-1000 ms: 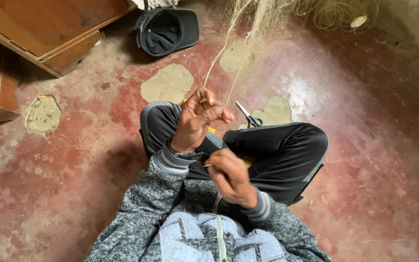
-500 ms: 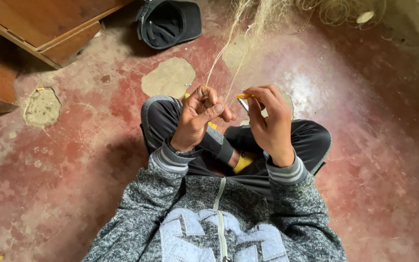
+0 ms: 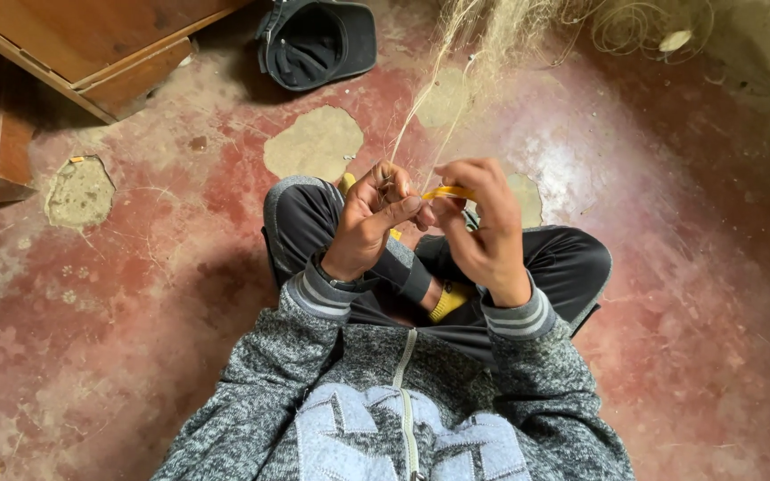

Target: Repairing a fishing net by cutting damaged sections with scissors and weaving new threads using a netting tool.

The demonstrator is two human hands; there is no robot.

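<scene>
Beyond hands (image 3: 421,223): net (image 3: 492,27); black cap (image 3: 318,43); wooden furniture (image 3: 91,44)

Worn red floor (image 3: 180,294) with bare grey patches (image 3: 314,142). Wooden furniture (image 3: 91,44) at upper left. Dark cap (image 3: 318,40) lying near it. Pale glare on floor at centre right.

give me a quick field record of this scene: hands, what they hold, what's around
left hand: pinches pale net strands
right hand: holds a thin yellow tool at the strands
posture: seated cross-legged on red floor
net: heaped ahead, strands run to the hands
cap: dark, upside down on the floor
furniture: wooden, upper left
</scene>
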